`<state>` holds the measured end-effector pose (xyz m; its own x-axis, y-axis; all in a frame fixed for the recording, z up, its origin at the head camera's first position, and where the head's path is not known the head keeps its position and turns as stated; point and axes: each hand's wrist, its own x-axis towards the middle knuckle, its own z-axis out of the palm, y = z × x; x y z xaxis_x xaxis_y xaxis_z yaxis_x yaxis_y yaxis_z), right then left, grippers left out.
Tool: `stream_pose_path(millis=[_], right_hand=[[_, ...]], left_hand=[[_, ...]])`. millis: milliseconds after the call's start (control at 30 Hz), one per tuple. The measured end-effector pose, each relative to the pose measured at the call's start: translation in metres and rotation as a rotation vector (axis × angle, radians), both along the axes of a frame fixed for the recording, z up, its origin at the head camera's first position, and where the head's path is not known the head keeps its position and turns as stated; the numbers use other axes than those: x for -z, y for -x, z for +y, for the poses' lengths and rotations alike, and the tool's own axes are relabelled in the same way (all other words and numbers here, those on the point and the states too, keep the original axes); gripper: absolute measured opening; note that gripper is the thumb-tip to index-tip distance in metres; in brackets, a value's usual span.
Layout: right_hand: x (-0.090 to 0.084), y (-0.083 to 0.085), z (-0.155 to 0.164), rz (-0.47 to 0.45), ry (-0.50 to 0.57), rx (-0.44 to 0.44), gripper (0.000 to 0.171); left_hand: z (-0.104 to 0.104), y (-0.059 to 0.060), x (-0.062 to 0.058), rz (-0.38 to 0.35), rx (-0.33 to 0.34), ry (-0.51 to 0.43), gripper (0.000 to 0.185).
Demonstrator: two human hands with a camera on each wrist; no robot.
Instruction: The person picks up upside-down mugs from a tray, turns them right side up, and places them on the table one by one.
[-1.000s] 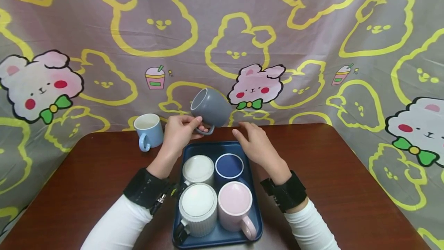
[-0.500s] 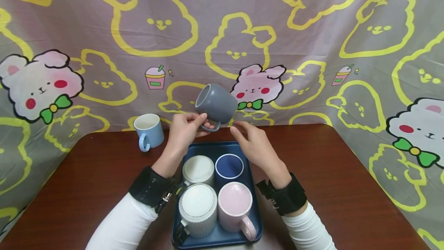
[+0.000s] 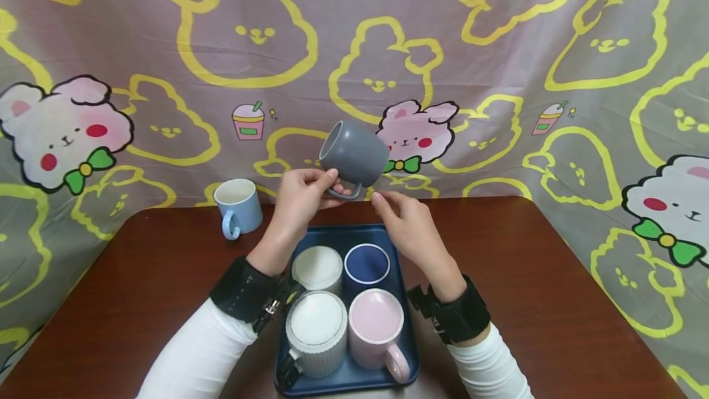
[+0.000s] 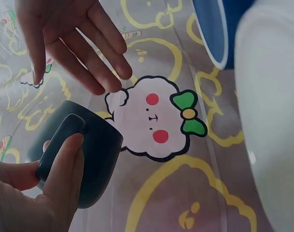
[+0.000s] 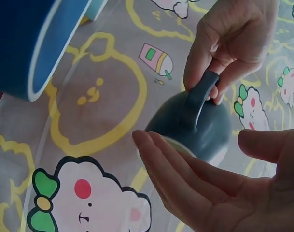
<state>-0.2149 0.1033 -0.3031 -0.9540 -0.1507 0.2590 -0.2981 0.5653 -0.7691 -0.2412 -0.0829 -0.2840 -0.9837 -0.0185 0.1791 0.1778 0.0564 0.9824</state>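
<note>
Grey glazed ceramic mug (image 3: pixel 354 153), tipped sideways in the air at twelve o'clock above the navy tray (image 3: pixel 407 350), looks rigid, breakable and slick; its handle is the surest hold. Left hand (image 3: pixel 301 199) pinches that handle; right hand (image 3: pixel 407 229) hovers with fingers relaxed.

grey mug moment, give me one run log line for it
left hand: grips grey ceramic mug by handle, tilted, aloft | right hand: open beside mug | dark blue tray: four mugs
</note>
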Motion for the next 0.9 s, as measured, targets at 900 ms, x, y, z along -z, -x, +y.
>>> stream_pose_path(millis=[900], right_hand=[[-0.001, 0.015, -0.003, -0.262, 0.523, -0.139, 0.043]], left_hand=[[0.028, -0.007, -0.003, -0.088, 0.078, -0.207, 0.031]])
